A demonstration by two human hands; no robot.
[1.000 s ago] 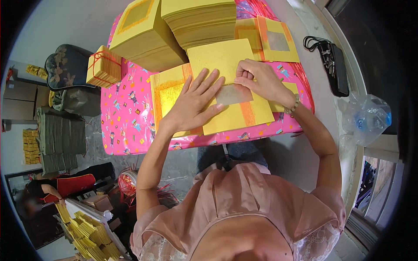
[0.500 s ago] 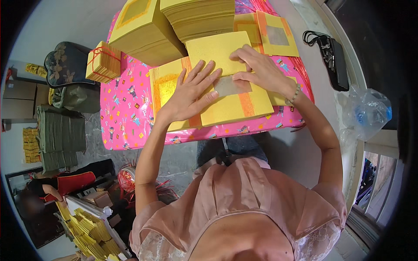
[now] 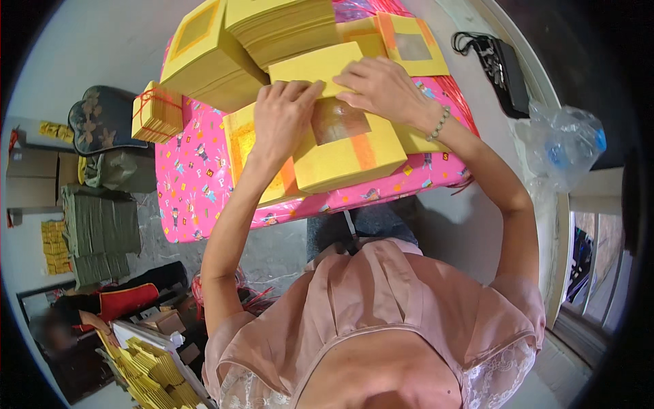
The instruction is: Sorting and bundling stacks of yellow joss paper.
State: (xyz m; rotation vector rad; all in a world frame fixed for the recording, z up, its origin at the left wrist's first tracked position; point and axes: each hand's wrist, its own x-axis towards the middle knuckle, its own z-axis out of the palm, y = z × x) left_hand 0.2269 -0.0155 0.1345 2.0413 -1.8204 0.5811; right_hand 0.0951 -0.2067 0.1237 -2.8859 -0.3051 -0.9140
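Note:
A yellow paper sheet (image 3: 303,67) stands partly lifted across the far side of a stack of yellow joss paper (image 3: 347,169); its top shows a silvery square and orange bands. My left hand (image 3: 278,123) curls its fingers over the sheet's near edge, left of its middle. On the same edge, farther right, my right hand (image 3: 392,88) pinches the paper between thumb and fingers. The fingertips of both hands are close together. Under my left wrist lies another stack of joss paper (image 3: 238,136) with a gold square.
Tall stacks of yellow paper (image 3: 218,75) rise at the back of the pink patterned table (image 3: 197,184). A red-tied bundle (image 3: 157,116) sits at the left corner. A black pouch (image 3: 507,78) and plastic bag (image 3: 565,146) are at right. Another person (image 3: 126,300) is at lower left.
My left hand has gone from lying flat on the stack to curling over the sheet's edge. My right hand has shifted left in the picture. The silvery square is more exposed.

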